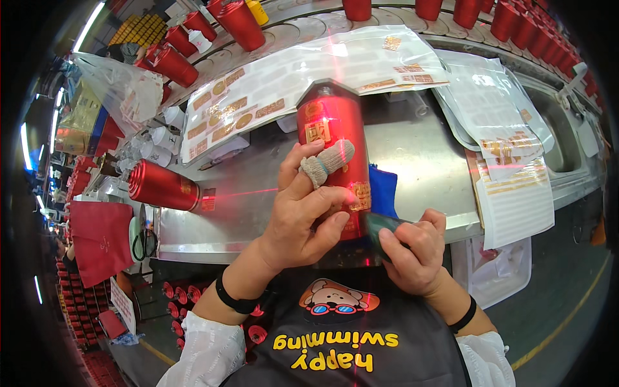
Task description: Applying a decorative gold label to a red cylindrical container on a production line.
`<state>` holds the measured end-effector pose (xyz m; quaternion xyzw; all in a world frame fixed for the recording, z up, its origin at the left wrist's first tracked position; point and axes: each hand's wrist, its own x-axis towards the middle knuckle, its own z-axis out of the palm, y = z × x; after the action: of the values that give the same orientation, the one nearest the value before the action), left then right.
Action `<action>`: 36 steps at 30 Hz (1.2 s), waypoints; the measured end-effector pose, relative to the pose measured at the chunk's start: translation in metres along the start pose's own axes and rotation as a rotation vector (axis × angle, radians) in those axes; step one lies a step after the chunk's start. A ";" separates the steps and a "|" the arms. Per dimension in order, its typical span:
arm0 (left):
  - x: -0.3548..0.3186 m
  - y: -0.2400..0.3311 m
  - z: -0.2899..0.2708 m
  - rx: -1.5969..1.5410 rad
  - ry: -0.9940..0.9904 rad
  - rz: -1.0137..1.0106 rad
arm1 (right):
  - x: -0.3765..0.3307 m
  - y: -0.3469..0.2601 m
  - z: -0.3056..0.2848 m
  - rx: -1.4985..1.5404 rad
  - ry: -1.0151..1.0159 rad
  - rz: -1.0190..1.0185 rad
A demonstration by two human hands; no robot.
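Red canister held upright at the near edge of the steel bench, both hands on it.

Your left hand (303,216) grips the red canister (333,151) around its near face, fingers curled onto it, the forefinger in a knitted finger cot (327,162) laid across the body. The canister is glossy red with a dark top rim and gold labels on its side; a red laser line crosses it. Your right hand (412,248) is closed around a dark green tool (380,229), its tip touching the canister's lower right side beside a gold label. A blue cloth (383,190) lies just behind. The steel bench (425,161) carries clear sheets of gold stickers (271,97) at the far side, a second red canister lying on its side (161,187) to the left, and more red canisters (242,22) along the far edge.
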<state>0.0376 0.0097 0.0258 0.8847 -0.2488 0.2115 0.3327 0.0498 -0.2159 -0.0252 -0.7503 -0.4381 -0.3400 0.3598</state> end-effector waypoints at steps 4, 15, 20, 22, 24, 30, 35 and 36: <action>0.000 -0.001 0.001 -0.001 0.000 0.001 | 0.000 0.001 -0.002 0.003 0.010 -0.013; 0.000 0.001 0.000 0.001 0.000 -0.005 | -0.001 0.002 0.000 -0.014 0.034 -0.021; 0.001 0.001 0.001 0.012 0.004 0.002 | 0.000 0.001 0.000 0.013 -0.017 -0.015; 0.002 0.001 0.001 0.012 0.000 0.003 | 0.001 0.001 -0.001 0.019 -0.007 0.005; 0.002 0.002 0.001 0.006 -0.007 -0.003 | 0.002 0.003 -0.003 0.032 0.021 0.031; 0.001 0.004 -0.002 0.004 -0.026 -0.027 | 0.005 -0.015 -0.022 0.752 -0.040 0.860; -0.002 0.005 0.002 -0.017 0.027 -0.039 | 0.010 -0.020 -0.025 1.122 -0.087 1.248; -0.002 0.004 0.002 -0.012 0.025 -0.035 | 0.009 -0.020 -0.024 1.173 -0.095 1.271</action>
<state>0.0342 0.0060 0.0250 0.8841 -0.2305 0.2155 0.3447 0.0304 -0.2248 -0.0004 -0.5595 -0.0547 0.2382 0.7920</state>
